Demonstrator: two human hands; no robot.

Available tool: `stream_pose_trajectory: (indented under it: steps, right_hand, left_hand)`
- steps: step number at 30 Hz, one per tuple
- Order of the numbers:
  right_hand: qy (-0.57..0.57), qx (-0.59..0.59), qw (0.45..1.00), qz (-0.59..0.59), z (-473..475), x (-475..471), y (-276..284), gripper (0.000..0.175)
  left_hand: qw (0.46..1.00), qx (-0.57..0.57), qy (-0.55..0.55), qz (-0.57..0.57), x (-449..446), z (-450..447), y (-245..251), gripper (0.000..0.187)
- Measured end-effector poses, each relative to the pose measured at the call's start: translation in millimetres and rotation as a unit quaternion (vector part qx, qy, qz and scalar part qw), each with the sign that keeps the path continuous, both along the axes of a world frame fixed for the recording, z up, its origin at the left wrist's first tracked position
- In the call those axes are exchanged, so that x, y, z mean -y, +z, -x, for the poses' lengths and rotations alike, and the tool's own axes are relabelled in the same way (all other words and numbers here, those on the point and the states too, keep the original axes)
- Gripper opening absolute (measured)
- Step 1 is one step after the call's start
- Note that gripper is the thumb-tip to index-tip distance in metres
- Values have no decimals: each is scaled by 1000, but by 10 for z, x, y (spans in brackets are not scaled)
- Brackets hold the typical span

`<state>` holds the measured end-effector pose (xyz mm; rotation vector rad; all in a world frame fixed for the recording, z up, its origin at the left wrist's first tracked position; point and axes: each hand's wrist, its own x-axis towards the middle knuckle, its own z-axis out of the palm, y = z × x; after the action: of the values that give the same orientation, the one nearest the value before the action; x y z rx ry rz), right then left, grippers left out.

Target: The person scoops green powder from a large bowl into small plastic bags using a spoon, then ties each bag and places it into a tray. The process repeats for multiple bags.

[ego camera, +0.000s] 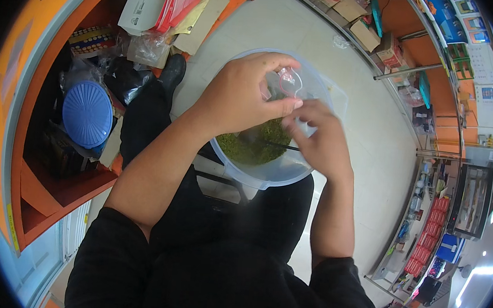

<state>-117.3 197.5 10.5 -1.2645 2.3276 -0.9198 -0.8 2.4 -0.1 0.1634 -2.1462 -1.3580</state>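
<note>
A round translucent plastic tub (270, 185) sits at my knees, with loose green, finely crumbled plant material (247, 149) in its bottom. Over its far side, my left hand (251, 89) grips a small clear plastic bag (288, 80) between thumb and fingers; a pinkish-red line edges the bag's opening. My right hand (323, 138) is blurred, its fingertips close by the left thumb and the bag. Whether it pinches anything is unclear. Below the right fingers a thin black handle (282, 146) slants out of the green material; its other end is hidden.
At left, an orange-framed cabinet (44, 190) holds a blue ridged lid (87, 114), plastic bags and an open carton (142, 11) with red-and-white packets. Metal shelving (402, 75) with boxes runs along the right. Crumpled clear plastic (340, 42) lies on the tiled floor (375, 120).
</note>
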Motion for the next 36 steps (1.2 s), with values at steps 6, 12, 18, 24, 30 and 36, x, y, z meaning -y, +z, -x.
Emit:
stream_pose_trajectory:
  steps: [6,12,18,24,30,36]
  right_hand:
    - [173,-120,889,-408,-93,150,-155,23]
    - [307,1,924,-226,-228,314,-215,16]
    - [105,268,940,-183,-111,192,117,22]
    - [-20,390,912,-130,38,-286,373,25]
    - [-181,366,913,18,-93,-849,432,19]
    - [-224,225,942,111,-294,-881,535,21]
  left_hand:
    - [999,1,40,-12,-2,65,-42,57]
    - [998,1,63,-10,-21,105,-98,57]
    - [998,5,63,-22,-10,96,-103,57]
    - [997,-25,47,-61,6,81,-90,58]
    - [998,7,26,-50,10,21,-32,56]
    - [996,78,25,20,-31,16,-28,57]
